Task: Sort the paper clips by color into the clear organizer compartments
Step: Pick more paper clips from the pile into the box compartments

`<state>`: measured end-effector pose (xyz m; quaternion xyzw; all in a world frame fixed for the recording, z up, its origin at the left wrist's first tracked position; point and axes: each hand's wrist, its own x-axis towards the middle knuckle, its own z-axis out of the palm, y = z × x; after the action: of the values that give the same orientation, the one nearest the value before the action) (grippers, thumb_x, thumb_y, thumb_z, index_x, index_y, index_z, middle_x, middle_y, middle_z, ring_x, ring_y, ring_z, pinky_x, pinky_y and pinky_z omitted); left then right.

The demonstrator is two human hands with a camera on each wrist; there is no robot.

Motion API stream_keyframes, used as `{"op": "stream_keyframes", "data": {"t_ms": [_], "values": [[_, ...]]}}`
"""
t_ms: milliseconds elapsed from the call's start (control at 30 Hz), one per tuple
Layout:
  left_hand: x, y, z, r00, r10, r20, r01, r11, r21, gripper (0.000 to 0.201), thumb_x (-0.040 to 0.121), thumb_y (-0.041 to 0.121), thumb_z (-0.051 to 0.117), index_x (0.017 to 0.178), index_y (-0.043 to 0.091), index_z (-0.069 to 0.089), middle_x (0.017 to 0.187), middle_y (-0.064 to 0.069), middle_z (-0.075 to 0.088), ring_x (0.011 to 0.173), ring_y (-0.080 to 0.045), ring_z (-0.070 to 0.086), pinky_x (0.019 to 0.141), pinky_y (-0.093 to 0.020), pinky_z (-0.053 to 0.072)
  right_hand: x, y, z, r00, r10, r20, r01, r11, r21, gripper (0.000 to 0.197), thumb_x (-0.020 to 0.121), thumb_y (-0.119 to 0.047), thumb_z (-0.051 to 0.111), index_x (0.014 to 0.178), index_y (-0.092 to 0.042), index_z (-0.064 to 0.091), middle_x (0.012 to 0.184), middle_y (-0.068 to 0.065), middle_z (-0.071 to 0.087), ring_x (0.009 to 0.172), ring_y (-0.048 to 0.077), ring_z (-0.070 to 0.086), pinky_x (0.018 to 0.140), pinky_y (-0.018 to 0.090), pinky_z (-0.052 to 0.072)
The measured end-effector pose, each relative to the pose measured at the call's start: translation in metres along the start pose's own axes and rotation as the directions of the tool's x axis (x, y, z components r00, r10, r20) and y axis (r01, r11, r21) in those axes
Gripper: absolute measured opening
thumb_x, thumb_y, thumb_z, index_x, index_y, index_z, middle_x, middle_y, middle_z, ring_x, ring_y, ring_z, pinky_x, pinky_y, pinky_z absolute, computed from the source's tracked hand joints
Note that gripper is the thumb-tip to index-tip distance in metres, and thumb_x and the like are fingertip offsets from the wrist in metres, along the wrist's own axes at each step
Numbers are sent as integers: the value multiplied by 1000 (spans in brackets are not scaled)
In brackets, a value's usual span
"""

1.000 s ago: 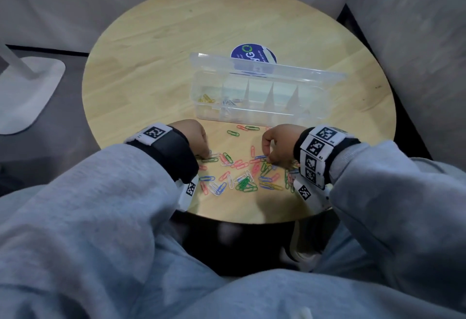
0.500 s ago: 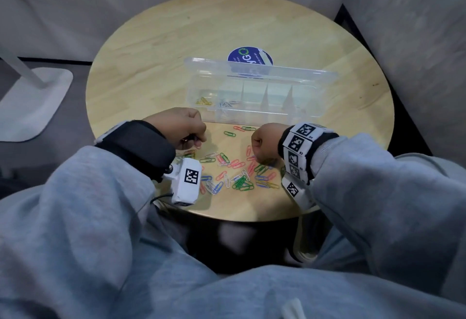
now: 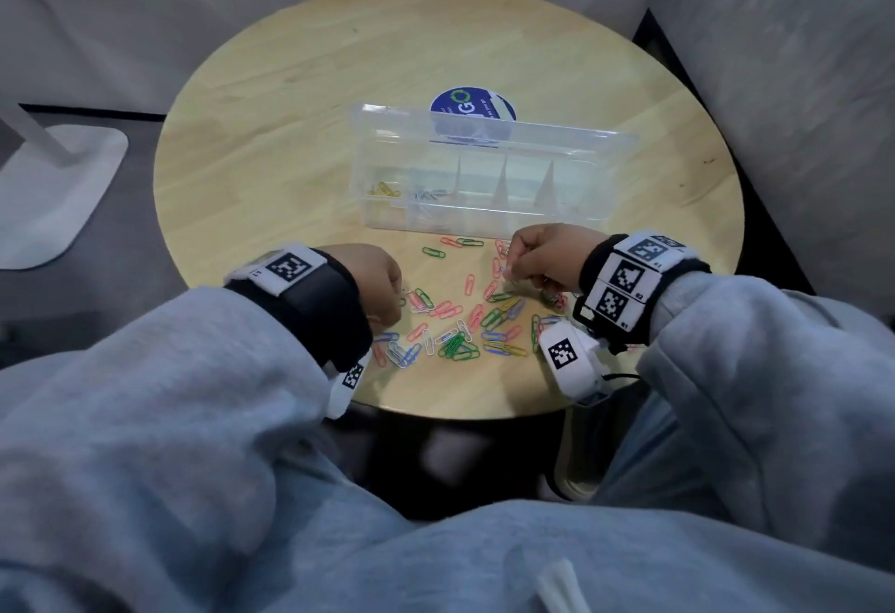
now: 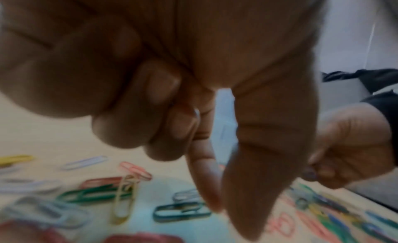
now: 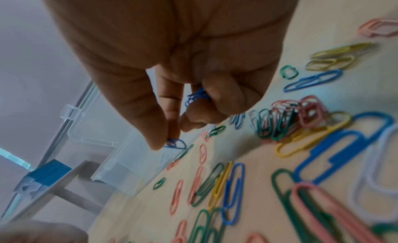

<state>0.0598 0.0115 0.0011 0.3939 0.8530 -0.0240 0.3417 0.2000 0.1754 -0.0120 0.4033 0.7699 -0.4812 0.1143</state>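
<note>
A round wooden desk [image 3: 300,137] carries a clear organizer [image 3: 484,210] with its lid raised at the far side; a blue round sticker [image 3: 472,104] shows behind the lid. The leftmost compartment holds yellow paper clips [image 3: 383,189], and the next one holds pale clips, colour hard to tell. Loose paper clips [image 3: 460,326] in pink, green, blue, yellow and white lie scattered on the desk between the organizer and the near edge. The right hand [image 3: 547,256] is just in front of the organizer's near wall, fingers curled; the right wrist view shows a blue paper clip [image 5: 175,143] pinched between thumb and fingertip, and more blue clips [image 5: 197,96] tucked under the curled fingers. The left hand [image 3: 375,276] is at the left edge of the scatter, with the outer fingers folded into the palm and the forefinger and thumb [image 4: 264,178] pointing down at the clips; a thin pale clip appears caught among the folded fingers, though blur prevents certainty. Both wrists wear black bands with printed markers; grey sleeves fill the foreground.
</note>
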Motion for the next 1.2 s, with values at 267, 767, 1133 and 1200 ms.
{"op": "stream_keyframes", "data": {"t_ms": [267, 767, 1133, 1200], "values": [[7, -9, 5, 988, 75, 132, -85, 994, 70, 24, 63, 21, 82, 69, 20, 58, 53, 9, 56, 50, -9, 49, 55, -20, 39, 3, -8, 9, 990, 70, 121, -78, 995, 65, 25, 84, 3, 59, 65, -10, 50, 54, 11, 57, 44, 20, 47, 46, 25, 38], [16, -13, 10, 991, 125, 40, -130, 978, 163, 18, 69, 21, 76, 72, 22, 58, 63, 9, 53, 54, -4, 44, 46, -20, 29, -6, -45, 54, 923, -88, 375, 145, 981, -126, 18, 83, -2, 58, 70, -14, 56, 69, 9, 56, 45, 8, 51, 46, 20, 44], [18, -15, 8, 989, 146, 0, -145, 983, 116, 21, 75, 22, 73, 66, 24, 54, 63, 10, 51, 56, -4, 43, 49, -19, 30, -9, -52, 88, 886, -229, 402, 458, 556, -693, 11, 81, -25, 67, 86, -19, 60, 80, -4, 53, 77, 16, 48, 54, 20, 32], [17, -14, 8, 990, 141, -13, -139, 984, 107, 18, 75, 23, 73, 67, 23, 57, 63, 10, 52, 57, -6, 46, 49, -19, 31, -8, -51, 87, 885, -225, 407, 460, 553, -695, 9, 83, -22, 64, 80, -20, 56, 77, -4, 53, 76, 16, 49, 57, 24, 36]]}}
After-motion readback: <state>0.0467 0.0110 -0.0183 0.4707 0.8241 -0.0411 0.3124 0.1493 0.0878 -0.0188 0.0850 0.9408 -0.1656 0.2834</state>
